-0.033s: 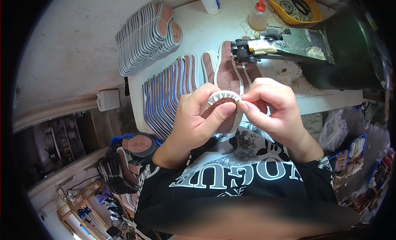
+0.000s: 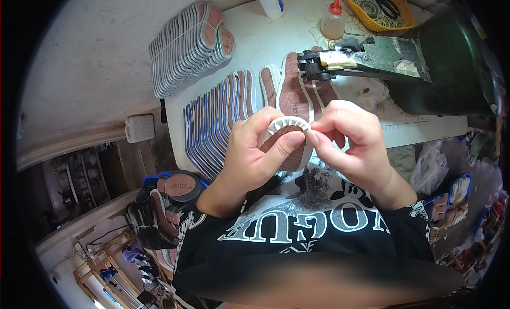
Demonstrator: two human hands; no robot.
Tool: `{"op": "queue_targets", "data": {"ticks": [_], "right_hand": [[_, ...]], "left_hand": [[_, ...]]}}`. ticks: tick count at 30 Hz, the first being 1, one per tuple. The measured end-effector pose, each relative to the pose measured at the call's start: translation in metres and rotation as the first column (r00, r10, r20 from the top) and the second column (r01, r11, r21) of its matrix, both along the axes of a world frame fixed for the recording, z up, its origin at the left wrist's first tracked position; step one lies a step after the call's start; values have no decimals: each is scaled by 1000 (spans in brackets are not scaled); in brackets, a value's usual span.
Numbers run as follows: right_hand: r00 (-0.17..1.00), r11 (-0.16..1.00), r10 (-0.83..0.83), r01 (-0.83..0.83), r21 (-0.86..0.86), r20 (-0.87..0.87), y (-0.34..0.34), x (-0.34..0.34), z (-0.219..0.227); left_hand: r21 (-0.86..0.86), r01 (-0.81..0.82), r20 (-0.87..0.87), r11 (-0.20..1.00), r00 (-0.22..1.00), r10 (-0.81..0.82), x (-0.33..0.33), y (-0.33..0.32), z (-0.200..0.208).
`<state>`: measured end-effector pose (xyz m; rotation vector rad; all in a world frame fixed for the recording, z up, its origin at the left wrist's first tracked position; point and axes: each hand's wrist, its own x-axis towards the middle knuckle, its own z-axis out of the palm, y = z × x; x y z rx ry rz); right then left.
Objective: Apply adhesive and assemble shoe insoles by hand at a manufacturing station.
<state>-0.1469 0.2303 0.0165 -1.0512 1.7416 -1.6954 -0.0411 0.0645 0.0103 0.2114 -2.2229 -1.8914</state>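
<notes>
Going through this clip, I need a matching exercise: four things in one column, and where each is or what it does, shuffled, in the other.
Things:
1. left hand
2. right hand
3. red-tipped bottle
4. grey-edged insole stack

Places and states:
A. tied with cord, at the far left of the table
B. thumb laid across the brown face of the pleated insole
C. upright, just left of the yellow basket
D. fingertips at the pleated insole's right edge

Pairs: 1-B, 2-D, 3-C, 4-A
</notes>
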Motion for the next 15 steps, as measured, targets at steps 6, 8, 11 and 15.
{"op": "queue_targets", "data": {"ticks": [6, 8, 11, 15], "right_hand": [[995, 998, 35, -40, -53, -89, -3, -5, -8], [999, 995, 32, -31, -100, 11, -5, -5, -9], [995, 995, 71, -76, -70, -71, -5, -9, -6], [964, 999, 23, -31, -26, -265, -9, -6, -2]], "left_hand": [[85, 24, -68, 996, 998, -18, 2, -1, -1], [43, 36, -78, 998, 996, -33, 0, -1, -5], [-41, 57, -96, 998, 994, -60, 1, -1, -4], [-8, 77, -91, 997, 993, -77, 4, -6, -8]]}}
